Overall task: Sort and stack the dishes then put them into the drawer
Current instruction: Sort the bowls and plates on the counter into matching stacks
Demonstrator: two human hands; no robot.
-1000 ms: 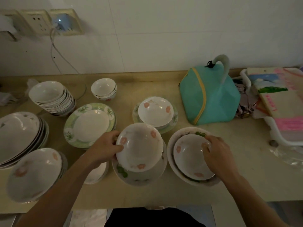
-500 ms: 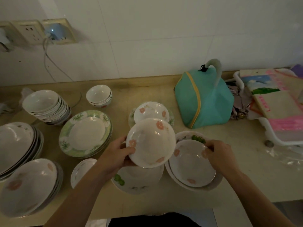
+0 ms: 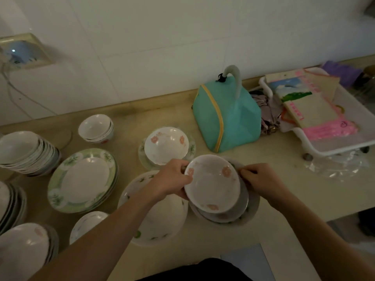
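Note:
My left hand (image 3: 172,180) grips the left rim of a white bowl with pink flowers (image 3: 213,185), holding it over a second bowl (image 3: 242,201) that lies in a larger green-patterned dish (image 3: 253,205). My right hand (image 3: 261,181) holds the right rim of that lower stack. A bare green-leaf plate (image 3: 162,220) lies just left of the stack, under my left forearm. Another pink-flower bowl (image 3: 166,145) sits on a plate behind.
Left on the counter (image 3: 284,179) are a green-rimmed plate stack (image 3: 83,179), a small-bowl stack (image 3: 96,128), a tilted bowl stack (image 3: 26,153), plate piles (image 3: 24,250) and a small dish (image 3: 87,224). A teal bag (image 3: 225,122) and white tray (image 3: 332,147) stand right.
My left hand lifted the pink-flower bowl off the green-leaf plate and carried it right, over the bowl held by my right hand. The camera view shifted right.

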